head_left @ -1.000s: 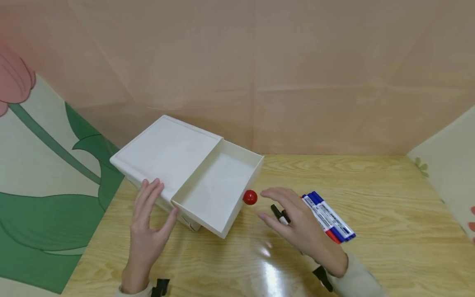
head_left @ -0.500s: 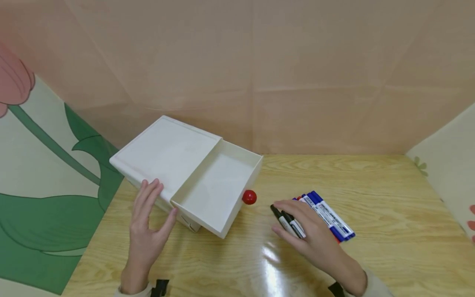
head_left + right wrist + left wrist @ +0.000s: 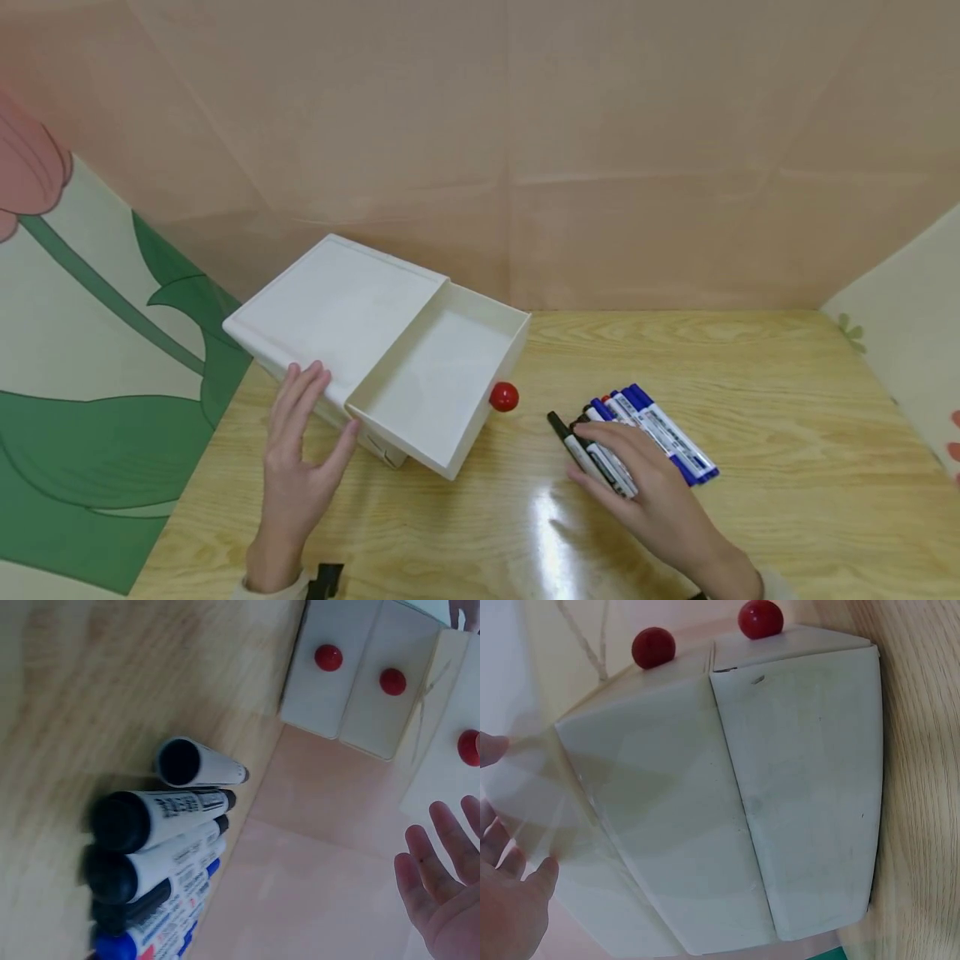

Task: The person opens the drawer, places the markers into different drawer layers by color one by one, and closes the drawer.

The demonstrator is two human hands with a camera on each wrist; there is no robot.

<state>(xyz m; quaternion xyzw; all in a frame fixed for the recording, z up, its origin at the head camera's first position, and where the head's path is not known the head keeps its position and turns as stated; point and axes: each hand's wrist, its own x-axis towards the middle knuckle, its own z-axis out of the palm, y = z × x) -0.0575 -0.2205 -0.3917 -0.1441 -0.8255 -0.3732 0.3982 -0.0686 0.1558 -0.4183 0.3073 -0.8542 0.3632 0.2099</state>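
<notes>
Right hand (image 3: 651, 483), one: moved away from the pulled-out drawer (image 3: 435, 375) to above the markers (image 3: 675, 433), bringing those within reach; fingers loosely bent, nothing visibly grasped. Left hand (image 3: 296, 450), one: fingers extended at the white box (image 3: 337, 308), unclenched. Markers, on the table (image 3: 810, 400): at least three black-capped, total uncertain. Red knobs (image 3: 328, 658): three.

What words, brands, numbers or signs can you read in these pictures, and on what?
None can be read.
Black-and-white markers: printing on the barrels, too small and blurred to read.
Blue-and-white markers: small printing, likewise unreadable.
White drawer unit: no lettering visible.
Flower picture on the left: no words visible.
</notes>
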